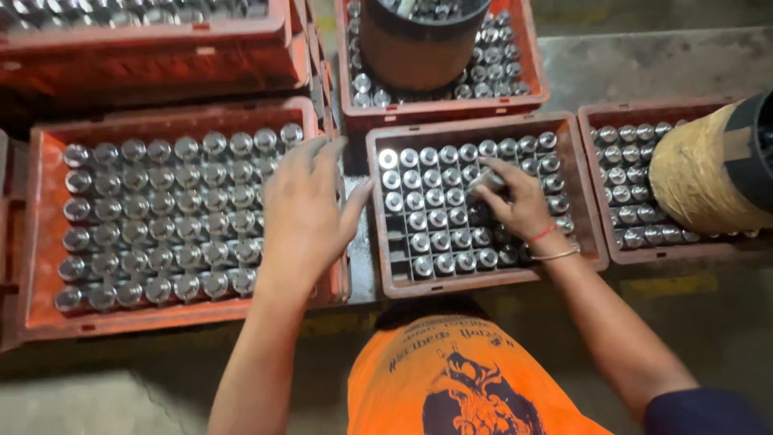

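Note:
My left hand (pixel 304 211) hovers with fingers spread over the right edge of a red crate (pixel 37 242) packed with rows of shiny metal cylinders (pixel 161 217). It holds nothing. My right hand (pixel 515 201) reaches into the middle red crate (pixel 483 282), which has a grid of cells mostly filled with metal cylinders (pixel 427 193). Its fingers pinch one metal cylinder (pixel 486 180) above the grid. Some cells under that hand stand empty.
A third red crate (pixel 586 177) of cylinders sits at the right with a tan, tape-wrapped bucket (pixel 700 173) on it. Another crate (pixel 531 72) behind holds a brown bucket (pixel 419 44). More red crates (pixel 161 56) lie at the back left. Grey floor (pixel 644 60) surrounds them.

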### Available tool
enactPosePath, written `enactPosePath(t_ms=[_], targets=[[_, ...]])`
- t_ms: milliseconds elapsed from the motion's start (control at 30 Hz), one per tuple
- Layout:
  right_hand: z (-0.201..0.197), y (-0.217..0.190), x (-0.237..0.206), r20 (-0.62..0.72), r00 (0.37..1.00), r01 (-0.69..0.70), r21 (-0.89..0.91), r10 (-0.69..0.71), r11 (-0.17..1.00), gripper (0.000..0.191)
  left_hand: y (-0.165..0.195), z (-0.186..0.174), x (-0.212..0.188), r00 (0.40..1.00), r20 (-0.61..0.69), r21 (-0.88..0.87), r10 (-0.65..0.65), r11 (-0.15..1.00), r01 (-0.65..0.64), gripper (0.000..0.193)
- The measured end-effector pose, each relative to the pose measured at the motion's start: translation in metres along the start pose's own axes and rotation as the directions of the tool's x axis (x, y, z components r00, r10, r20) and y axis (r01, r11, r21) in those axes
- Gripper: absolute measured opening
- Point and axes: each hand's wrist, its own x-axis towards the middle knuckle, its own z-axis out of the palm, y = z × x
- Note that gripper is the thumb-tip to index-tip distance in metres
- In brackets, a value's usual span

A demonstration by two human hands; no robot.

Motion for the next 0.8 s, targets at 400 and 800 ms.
enactPosePath(t_ms=[400, 800], targets=[[-0.004, 0.029, 0.041, -0.218, 0.97, 0.092, -0.088, -0.109, 0.992, 0.037, -0.049, 0.089, 0.082, 0.997, -0.001, 0.041, 0.081, 0.996, -0.081, 0.026], [-0.015, 0.069, 0.05, -0.525, 0.837, 0.142, 0.478, 0.153, 0.867, 0.047, -0.053, 0.071, 0.094, 0.997, 0.052, -0.081, -0.058, 0.995, 0.062, 0.018]])
